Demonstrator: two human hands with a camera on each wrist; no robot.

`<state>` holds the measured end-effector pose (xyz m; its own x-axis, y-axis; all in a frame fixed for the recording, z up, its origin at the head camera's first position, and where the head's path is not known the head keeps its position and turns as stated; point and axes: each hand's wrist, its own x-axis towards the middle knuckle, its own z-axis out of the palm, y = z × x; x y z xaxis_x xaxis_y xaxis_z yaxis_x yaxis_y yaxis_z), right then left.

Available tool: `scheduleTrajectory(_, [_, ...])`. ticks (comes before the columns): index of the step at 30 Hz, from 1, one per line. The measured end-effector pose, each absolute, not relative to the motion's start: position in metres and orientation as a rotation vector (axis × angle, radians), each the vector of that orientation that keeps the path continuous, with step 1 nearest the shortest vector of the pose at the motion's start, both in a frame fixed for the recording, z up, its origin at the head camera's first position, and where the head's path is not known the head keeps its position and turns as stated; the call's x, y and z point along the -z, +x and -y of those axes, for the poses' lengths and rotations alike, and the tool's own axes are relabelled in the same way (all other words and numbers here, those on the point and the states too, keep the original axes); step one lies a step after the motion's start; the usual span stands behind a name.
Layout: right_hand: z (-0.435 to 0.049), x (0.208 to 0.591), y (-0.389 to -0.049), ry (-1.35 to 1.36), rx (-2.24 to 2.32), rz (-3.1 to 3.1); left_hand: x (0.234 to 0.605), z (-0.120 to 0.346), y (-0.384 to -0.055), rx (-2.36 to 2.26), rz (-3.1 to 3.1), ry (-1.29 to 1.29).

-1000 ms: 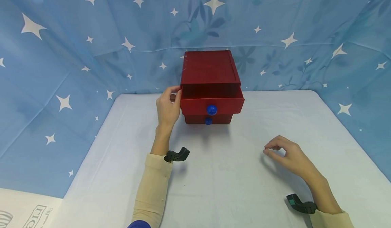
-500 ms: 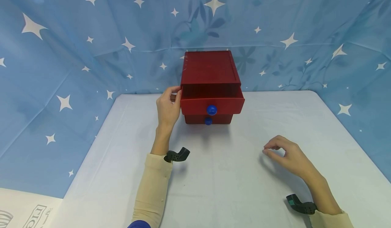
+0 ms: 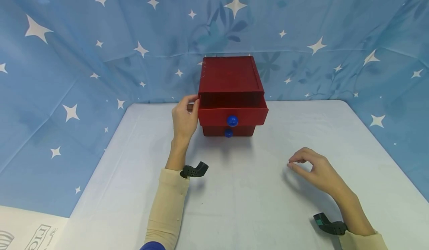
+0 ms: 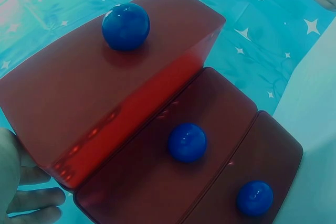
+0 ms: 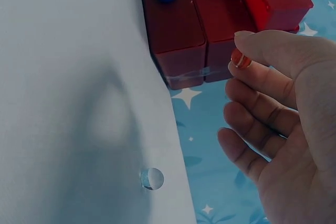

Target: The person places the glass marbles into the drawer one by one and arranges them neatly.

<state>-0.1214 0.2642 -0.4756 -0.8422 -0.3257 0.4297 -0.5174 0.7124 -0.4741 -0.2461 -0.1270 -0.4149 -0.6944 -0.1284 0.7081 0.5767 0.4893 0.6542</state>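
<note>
A small red drawer cabinet (image 3: 231, 74) stands at the back of the white table, its top drawer (image 3: 214, 117) pulled out. In the head view the inside of that drawer is dark. My left hand (image 3: 185, 117) is at the cabinet's left side, fingers resting along the side of the pulled-out drawer. In the left wrist view two lower drawers are pushed in, each with a blue knob (image 4: 187, 142). My right hand (image 3: 316, 170) is held over the right of the table. Its thumb and forefinger pinch a small orange-red glass marble (image 5: 241, 59).
A clear glass marble (image 5: 153, 179) lies on the white table (image 5: 58, 40) near its edge. A blue star-printed cloth (image 3: 161, 30) hangs behind and at both sides. Printed white material (image 3: 33, 229) is at the lower left, and a round blue shape (image 3: 152, 246) overlaps the left sleeve.
My right hand has drifted very slightly to the left. The left hand and the open drawer stay where they were.
</note>
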Motion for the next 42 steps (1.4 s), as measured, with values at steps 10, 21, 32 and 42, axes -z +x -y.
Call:
scheduleTrajectory(10, [-0.256,0.469,-0.125,0.641,-0.837,2.622,0.416,0.127,-0.246,1.23,2.017,-0.378])
scheduleTrajectory(21, [-0.245,0.454,-0.132,0.676,-0.847,2.596,0.416,0.127,-0.246,1.256,2.018,-0.389])
scheduleTrajectory(32, [-0.229,0.437,-0.138,0.744,-0.926,2.533,0.416,0.128,-0.246,1.23,2.022,-0.38])
scheduleTrajectory(42, [-0.221,0.428,-0.142,0.779,-0.955,2.491,0.415,0.127,-0.245,1.226,2.019,-0.384])
